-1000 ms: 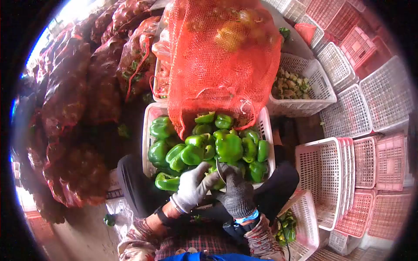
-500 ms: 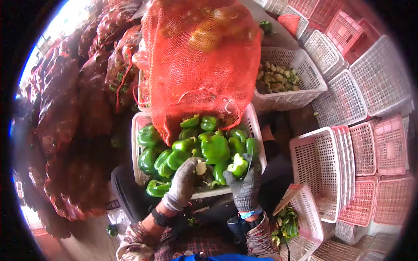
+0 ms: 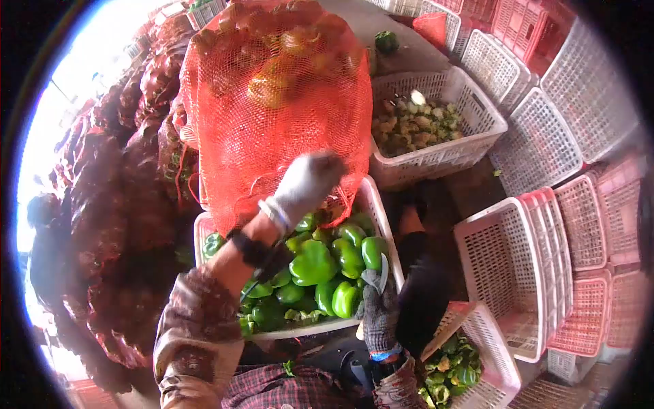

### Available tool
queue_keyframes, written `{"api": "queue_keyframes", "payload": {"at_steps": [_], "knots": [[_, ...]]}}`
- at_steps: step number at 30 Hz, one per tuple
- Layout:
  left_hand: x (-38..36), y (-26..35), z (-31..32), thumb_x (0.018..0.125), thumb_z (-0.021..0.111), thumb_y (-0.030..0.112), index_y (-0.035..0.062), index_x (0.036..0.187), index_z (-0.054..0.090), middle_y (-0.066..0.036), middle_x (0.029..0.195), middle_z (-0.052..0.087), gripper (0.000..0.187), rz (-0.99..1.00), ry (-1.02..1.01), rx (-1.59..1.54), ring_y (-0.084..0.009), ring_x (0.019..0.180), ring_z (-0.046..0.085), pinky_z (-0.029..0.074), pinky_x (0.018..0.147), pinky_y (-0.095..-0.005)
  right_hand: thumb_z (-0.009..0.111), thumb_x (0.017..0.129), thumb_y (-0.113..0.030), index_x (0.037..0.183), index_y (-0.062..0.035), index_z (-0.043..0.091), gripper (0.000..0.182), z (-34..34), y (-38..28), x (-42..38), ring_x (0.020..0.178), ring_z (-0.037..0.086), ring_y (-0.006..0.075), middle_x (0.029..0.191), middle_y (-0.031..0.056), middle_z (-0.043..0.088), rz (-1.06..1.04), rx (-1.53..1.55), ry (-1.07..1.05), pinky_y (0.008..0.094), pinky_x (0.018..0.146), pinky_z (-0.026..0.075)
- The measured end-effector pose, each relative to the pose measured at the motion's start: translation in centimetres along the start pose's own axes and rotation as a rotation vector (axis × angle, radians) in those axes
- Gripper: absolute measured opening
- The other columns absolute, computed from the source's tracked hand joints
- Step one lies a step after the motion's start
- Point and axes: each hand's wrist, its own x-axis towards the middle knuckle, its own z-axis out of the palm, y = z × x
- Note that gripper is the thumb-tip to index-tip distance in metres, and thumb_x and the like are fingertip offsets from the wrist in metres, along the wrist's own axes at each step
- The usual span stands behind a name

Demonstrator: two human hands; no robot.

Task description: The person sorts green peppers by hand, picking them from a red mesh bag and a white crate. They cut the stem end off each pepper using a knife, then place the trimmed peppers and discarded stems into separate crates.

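Note:
My left hand [image 3: 310,187], in a white glove, is over the lower part of the red mesh bag [image 3: 266,129]. Its fingers are smeared by motion. Low at the near right corner of the white crate [image 3: 303,332], my right hand [image 3: 379,313] in a grey glove grips a small knife [image 3: 384,270], its blade pointing up. Green bell peppers [image 3: 313,262] fill the crate below the bag's mouth. One lighter green pepper [image 3: 345,300] lies just left of my right hand. A whitish piece [image 3: 417,97] shows over the trimmings in the crate behind.
At the back right stands a crate [image 3: 436,146] of pepper cores and trimmings [image 3: 426,123]. Another crate [image 3: 501,354] by my right side holds green scraps [image 3: 456,371]. Stacked pink and white crates [image 3: 514,273] line the right. Full dark-red sacks [image 3: 116,245] are piled at left.
My left hand has swung up and forward from the crate's near edge, and the core is gone from it. The cut pepper has left my right hand, which keeps the knife. The view has shifted.

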Motion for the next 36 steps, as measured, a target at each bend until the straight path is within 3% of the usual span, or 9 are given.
{"api": "queue_keyframes", "payload": {"at_steps": [2, 8, 15, 20, 25, 26, 29, 31, 36], "knots": [[-3.2, -1.0, 0.5, 0.085, 0.059, 0.03, 0.0153, 0.103, 0.069, -0.014, 0.086, 0.068, 0.026, -0.275, -0.285, 0.627, -0.0338, 0.079, 0.065, 0.053, 0.073, -0.0418, 0.055, 0.094, -0.009, 0.127, -0.0035, 0.053, 0.034, 0.1, -2.4, 0.5, 0.067, 0.049, 0.0089, 0.108, 0.0078, 0.062, 0.01, 0.061, -0.015, 0.0235, 0.058, 0.043], [-5.9, -12.7, 3.8, 0.077, 0.065, 0.033, 0.0239, 0.136, 0.047, -0.014, 0.124, 0.059, 0.062, 0.025, -0.429, 0.681, -0.0354, 0.114, 0.055, 0.045, 0.098, -0.0449, 0.053, 0.096, -0.008, 0.121, -0.0029, 0.058, 0.027, -0.1, -4.5, 0.7, 0.092, 0.064, 0.0193, 0.11, 0.0108, 0.065, 0.38, 0.251, -0.167, 0.0322, 0.077, 0.052], [-3.7, -6.5, 1.8, 0.074, 0.073, 0.038, 0.0098, 0.134, 0.049, -0.018, 0.132, 0.053, 0.07, -0.368, -0.58, 0.532, -0.0368, 0.124, 0.048, 0.036, 0.108, -0.0425, 0.049, 0.099, -0.012, 0.13, -0.0007, 0.05, 0.032, 1.3, -2.7, -0.1, 0.089, 0.061, 0.0127, 0.115, 0.0088, 0.064, 0.297, 0.24, -0.207, 0.0292, 0.071, 0.051], [-8.3, -3.3, -2.0, 0.084, 0.068, 0.027, 0.0017, 0.128, 0.048, -0.009, 0.118, 0.058, 0.055, -0.476, 0.045, -0.763, -0.0182, 0.103, 0.059, 0.05, 0.089, -0.0296, 0.046, 0.101, -0.019, 0.133, -0.0004, 0.048, 0.037, 1.6, -5.1, 0.5, 0.086, 0.059, 0.0113, 0.118, 0.0084, 0.064, 0.399, 0.357, -0.171, 0.0256, 0.064, 0.048], [-17.7, 1.3, -2.1, 0.089, 0.052, 0.06, 0.0027, 0.136, 0.041, -0.008, 0.127, 0.055, 0.075, -0.233, 0.208, -0.869, -0.0175, 0.117, 0.051, 0.038, 0.104, -0.0342, 0.059, 0.095, -0.016, 0.136, 0.0003, 0.045, 0.047, 4.7, -8.9, 0.3, 0.113, 0.058, 0.0301, 0.129, 0.0178, 0.057, -0.089, -0.216, -0.342, 0.038, 0.092, 0.047], [-19.9, 1.9, -1.2, 0.091, 0.048, 0.061, 0.0029, 0.139, 0.039, -0.007, 0.133, 0.05, 0.076, -0.27, 0.245, -0.859, -0.0176, 0.12, 0.049, 0.037, 0.105, -0.0323, 0.061, 0.092, -0.008, 0.137, 0.0016, 0.045, 0.049, 6.3, -12.5, 0.6, 0.114, 0.057, 0.0204, 0.132, 0.014, 0.055, -0.13, -0.078, -0.42, 0.0321, 0.094, 0.045], [-24.2, 2.4, 1.4, 0.095, 0.048, 0.051, 0.0014, 0.146, 0.024, -0.012, 0.138, 0.041, 0.075, -0.252, 0.489, -0.861, -0.0186, 0.125, 0.042, 0.035, 0.105, -0.0322, 0.066, 0.089, -0.014, 0.137, -0.0019, 0.046, 0.054, 9.1, -11.1, -1.3, 0.119, 0.053, 0.0339, 0.131, 0.0201, 0.055, -0.292, -0.112, -0.402, 0.0398, 0.1, 0.042], [-26.2, 5.7, -0.5, 0.087, 0.068, 0.041, 0.0026, 0.148, 0.018, -0.012, 0.139, 0.037, 0.088, -0.274, 0.45, -0.972, -0.0207, 0.126, 0.04, 0.032, 0.107, -0.0346, 0.065, 0.089, -0.013, 0.133, -0.0024, 0.05, 0.047, 8.9, -11.3, -2.9, 0.111, 0.059, 0.033, 0.123, 0.0193, 0.059, -0.31, -0.225, -0.417, 0.0392, 0.093, 0.047], [-28.5, 5.5, -2.1, 0.084, 0.069, 0.047, 0.0002, 0.147, 0.018, -0.014, 0.138, 0.038, 0.095, -0.216, 0.552, -0.841, -0.0223, 0.126, 0.039, 0.032, 0.107, -0.0358, 0.06, 0.091, -0.014, 0.102, -0.0034, 0.062, 0.015, 8.6, -15.5, -4.9, 0.079, 0.066, 0.033, 0.093, 0.0161, 0.067, -0.41, -0.368, -0.446, 0.0401, 0.068, 0.053]]}}
